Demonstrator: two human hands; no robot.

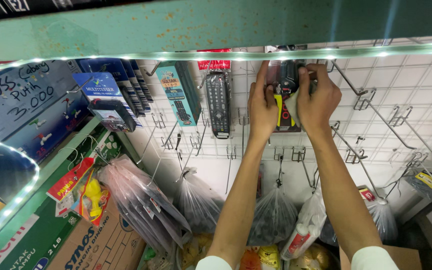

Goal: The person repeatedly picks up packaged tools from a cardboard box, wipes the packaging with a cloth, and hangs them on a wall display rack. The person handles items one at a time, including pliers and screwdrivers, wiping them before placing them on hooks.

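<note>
Both hands' fingers (262, 85) pinch, seemingly, packaged tool (287, 95) (hanging).

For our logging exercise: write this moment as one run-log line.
left hand: grips blister pack | right hand: grips same pack | pack: on wall grid hook | beside: remote control

A white wire-grid wall (401, 90) studded with metal hooks (363, 97), under a green shelf (176, 25) edged by a light strip (126, 56).

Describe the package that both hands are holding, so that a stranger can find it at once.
Look at the white wire grid wall with metal hooks. Near its top centre, the left hand and right hand grip a hanging blister pack. Unlike the black remote control beside it, it shows yellow and red.
</note>
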